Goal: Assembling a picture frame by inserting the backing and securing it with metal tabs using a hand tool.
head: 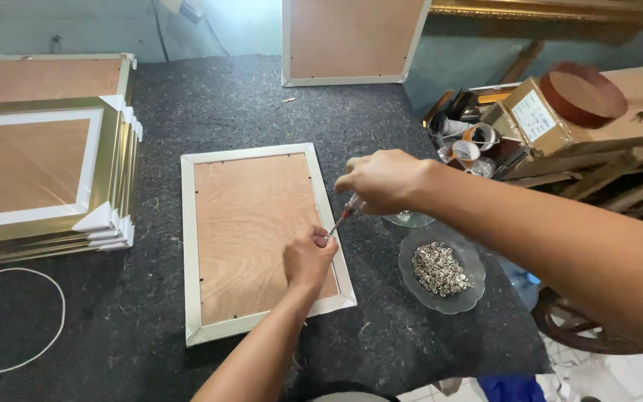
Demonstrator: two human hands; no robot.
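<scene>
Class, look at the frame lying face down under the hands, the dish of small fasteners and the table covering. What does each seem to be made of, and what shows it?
Frame: pale painted moulding, likely wood; its backing board looks like thin plywood, with brown grain. Dish: clear glass, see-through rim. Fasteners: shiny silver metal. Table covering: dark grey felt, fuzzy and flecked.

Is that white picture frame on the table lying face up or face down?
Face down: the white-edged rectangular picture frame shows its brown wooden backing board upward, flat on the dark felt table.

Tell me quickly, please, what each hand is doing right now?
Left hand: closed, fingers pinched at the picture frame's right edge.
Right hand: closed around a screwdriver, tip down by the left hand.
</scene>
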